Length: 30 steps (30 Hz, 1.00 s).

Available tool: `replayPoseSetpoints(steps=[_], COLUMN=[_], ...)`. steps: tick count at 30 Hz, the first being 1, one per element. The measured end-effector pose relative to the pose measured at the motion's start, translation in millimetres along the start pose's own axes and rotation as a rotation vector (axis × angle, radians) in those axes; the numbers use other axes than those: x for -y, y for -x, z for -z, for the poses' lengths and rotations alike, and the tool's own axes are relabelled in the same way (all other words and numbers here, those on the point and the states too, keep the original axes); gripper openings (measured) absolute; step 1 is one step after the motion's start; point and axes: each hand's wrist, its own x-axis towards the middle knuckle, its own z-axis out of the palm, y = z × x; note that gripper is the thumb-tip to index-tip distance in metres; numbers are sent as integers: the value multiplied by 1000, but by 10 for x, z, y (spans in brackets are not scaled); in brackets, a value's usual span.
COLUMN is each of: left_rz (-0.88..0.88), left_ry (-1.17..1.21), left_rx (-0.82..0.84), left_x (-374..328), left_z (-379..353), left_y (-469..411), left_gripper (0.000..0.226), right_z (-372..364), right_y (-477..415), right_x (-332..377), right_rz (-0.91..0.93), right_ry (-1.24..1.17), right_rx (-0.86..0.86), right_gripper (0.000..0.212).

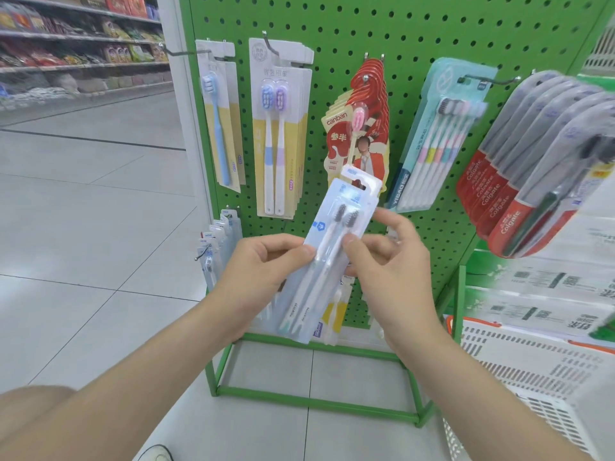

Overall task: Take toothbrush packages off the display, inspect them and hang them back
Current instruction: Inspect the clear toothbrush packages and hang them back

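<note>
I hold a pale blue two-brush toothbrush package (336,227) tilted in front of the green pegboard display (399,38). My left hand (263,271) grips its left edge near the middle, thumb on the front. On its right side my right hand (389,261) pinches it, thumb on the clear blister, fingers behind. The package's hang hole is at the top, off any hook. Other packages hang on hooks: a single blue brush (219,118), a yellow twin pack (278,134), red canban packs (362,128), a multi-brush pack (439,134) and Colgate packs (532,168).
A row of small packs (216,244) hangs low on the left of the board. White baskets (519,361) sit at the right beside the green stand frame (309,400). Stocked shelves (80,44) line the aisle at far left. A white shoe (156,455) shows at the bottom.
</note>
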Motion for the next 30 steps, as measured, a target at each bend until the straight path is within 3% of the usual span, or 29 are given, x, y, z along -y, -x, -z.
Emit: replayPoseSetpoints(steps=[2,5,8,14,21,30], left_rz=[-64,-197,-284,-270,-85,-48], left_ry=[-52,-175,-320,-374,-193,31], left_rx=[-24,-41,-6,41,241,114], left_x=[-15,-7,3,-32,-85,-113], left_z=[-6,-27,-79,-47,3,-15], left_y=[19,76,165,179,172,141], left_gripper=[10,8,15,19,49,60], right_z=[17,33,21,35,16,81], right_y=[-6,-13,10,12,-15,-23], right_x=[0,45,34,64,27,60], right_rz=[41,71,74,51,100,2], right_ry=[9,27,66,106,143,138], right_rx=[-72,-3,62,104,124,356], right_gripper=[42,22,14,14,24,12])
